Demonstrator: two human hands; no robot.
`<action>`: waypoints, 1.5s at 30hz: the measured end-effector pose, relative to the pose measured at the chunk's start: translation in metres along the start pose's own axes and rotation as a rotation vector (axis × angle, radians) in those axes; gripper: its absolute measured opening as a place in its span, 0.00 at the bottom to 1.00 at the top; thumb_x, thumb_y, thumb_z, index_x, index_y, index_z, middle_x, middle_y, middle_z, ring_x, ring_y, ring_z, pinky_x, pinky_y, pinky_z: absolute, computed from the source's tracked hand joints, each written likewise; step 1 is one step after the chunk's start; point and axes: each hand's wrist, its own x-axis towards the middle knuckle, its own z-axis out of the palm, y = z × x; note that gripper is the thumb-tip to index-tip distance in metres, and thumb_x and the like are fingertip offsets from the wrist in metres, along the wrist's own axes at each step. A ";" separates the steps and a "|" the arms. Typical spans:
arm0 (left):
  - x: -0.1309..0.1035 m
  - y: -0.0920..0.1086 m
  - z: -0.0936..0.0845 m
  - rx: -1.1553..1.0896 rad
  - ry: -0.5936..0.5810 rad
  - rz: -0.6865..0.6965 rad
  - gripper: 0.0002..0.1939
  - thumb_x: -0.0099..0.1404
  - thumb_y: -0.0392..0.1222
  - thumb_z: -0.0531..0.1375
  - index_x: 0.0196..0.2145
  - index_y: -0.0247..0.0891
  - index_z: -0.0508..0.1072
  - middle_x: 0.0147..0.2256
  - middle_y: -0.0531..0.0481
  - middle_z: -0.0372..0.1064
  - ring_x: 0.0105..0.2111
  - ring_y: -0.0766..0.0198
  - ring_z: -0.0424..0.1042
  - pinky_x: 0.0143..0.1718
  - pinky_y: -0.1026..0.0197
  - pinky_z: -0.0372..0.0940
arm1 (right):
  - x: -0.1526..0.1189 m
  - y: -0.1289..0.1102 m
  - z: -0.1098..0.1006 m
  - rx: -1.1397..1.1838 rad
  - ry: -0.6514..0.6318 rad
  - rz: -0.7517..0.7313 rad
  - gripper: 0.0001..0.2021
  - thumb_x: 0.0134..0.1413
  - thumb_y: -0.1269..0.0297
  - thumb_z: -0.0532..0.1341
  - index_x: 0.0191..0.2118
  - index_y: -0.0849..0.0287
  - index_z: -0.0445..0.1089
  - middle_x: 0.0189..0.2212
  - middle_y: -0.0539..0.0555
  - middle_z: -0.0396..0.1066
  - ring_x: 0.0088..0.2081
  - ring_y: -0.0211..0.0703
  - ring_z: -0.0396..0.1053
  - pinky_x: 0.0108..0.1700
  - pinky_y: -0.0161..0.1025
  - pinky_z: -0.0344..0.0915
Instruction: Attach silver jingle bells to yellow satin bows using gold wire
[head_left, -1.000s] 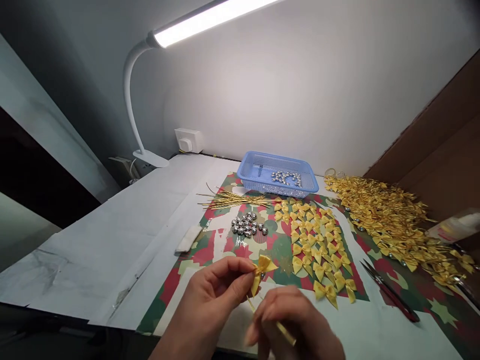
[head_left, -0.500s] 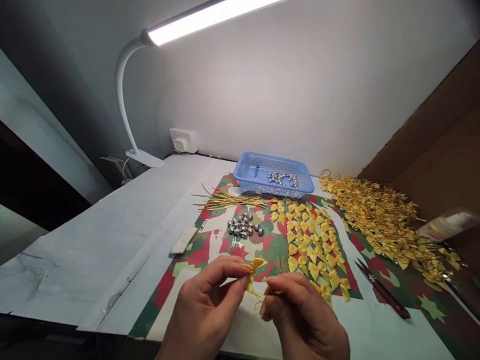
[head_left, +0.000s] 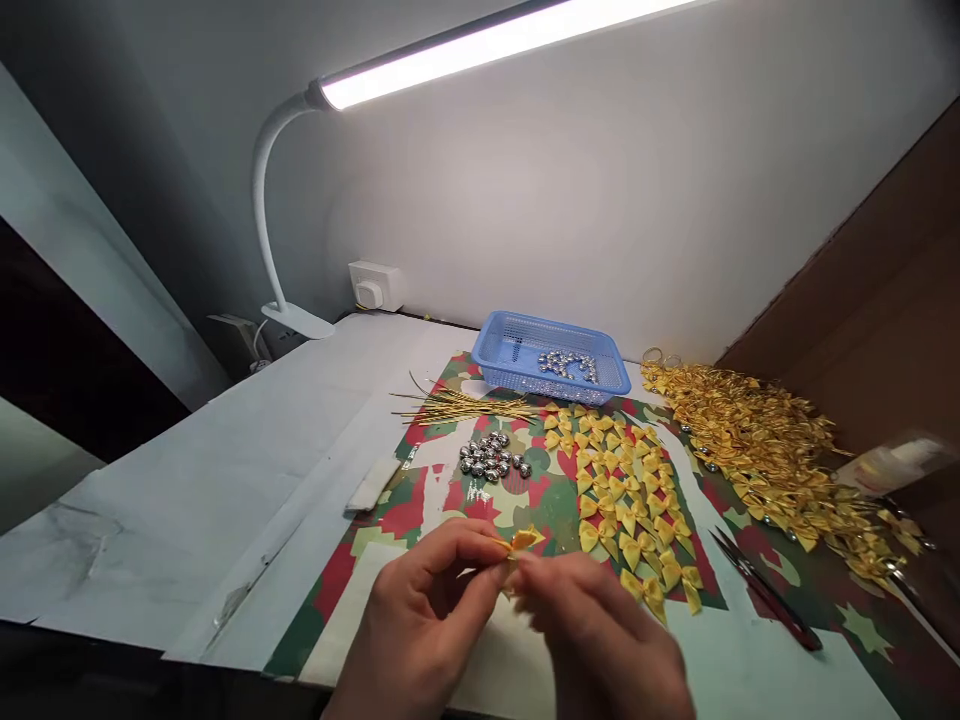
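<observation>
Near the front edge of the table, my left hand [head_left: 431,610] pinches a small yellow bow [head_left: 525,541] between thumb and fingertips. My right hand [head_left: 600,625] is closed, its fingertips meeting the lower side of that bow; motion blur and the fingers hide what they grip. Rows of yellow bows [head_left: 630,487] lie on the patterned sheet just beyond my right hand. Silver bells [head_left: 491,458] form a small group beyond my left hand, with a bundle of gold ties [head_left: 469,407] behind them.
A blue basket [head_left: 491,372] holding silver bells stands by the wall. At the right are a large heap of gold bows [head_left: 742,430], dark scissors [head_left: 772,595] and a bottle [head_left: 889,465]. A white lamp [head_left: 261,205] arches over the back left; a white pad [head_left: 373,486] lies left of the bells.
My right hand has moved left and up to the bow, closing the gap between the hands. The thin tie seen between them is now mostly hidden. The camera view has shifted slightly.
</observation>
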 end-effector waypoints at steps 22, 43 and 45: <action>-0.007 -0.011 -0.021 0.560 -0.141 0.404 0.04 0.65 0.37 0.66 0.32 0.45 0.77 0.32 0.55 0.80 0.31 0.64 0.79 0.33 0.72 0.73 | 0.013 0.007 -0.034 -0.561 -0.348 -0.197 0.11 0.62 0.79 0.57 0.45 0.61 0.72 0.33 0.53 0.73 0.34 0.45 0.58 0.36 0.42 0.54; -0.004 -0.007 -0.021 0.543 -0.248 0.640 0.12 0.65 0.25 0.60 0.39 0.42 0.73 0.34 0.58 0.74 0.33 0.72 0.77 0.37 0.76 0.71 | 0.014 0.009 -0.029 -0.584 -0.313 -0.274 0.11 0.66 0.77 0.54 0.41 0.62 0.73 0.30 0.53 0.73 0.33 0.44 0.58 0.35 0.43 0.50; -0.004 -0.008 -0.022 0.537 -0.255 0.613 0.12 0.65 0.25 0.61 0.39 0.42 0.74 0.34 0.58 0.75 0.34 0.72 0.77 0.37 0.76 0.71 | 0.014 0.009 -0.030 -0.577 -0.306 -0.267 0.11 0.67 0.76 0.54 0.41 0.61 0.74 0.31 0.53 0.73 0.33 0.44 0.58 0.35 0.43 0.51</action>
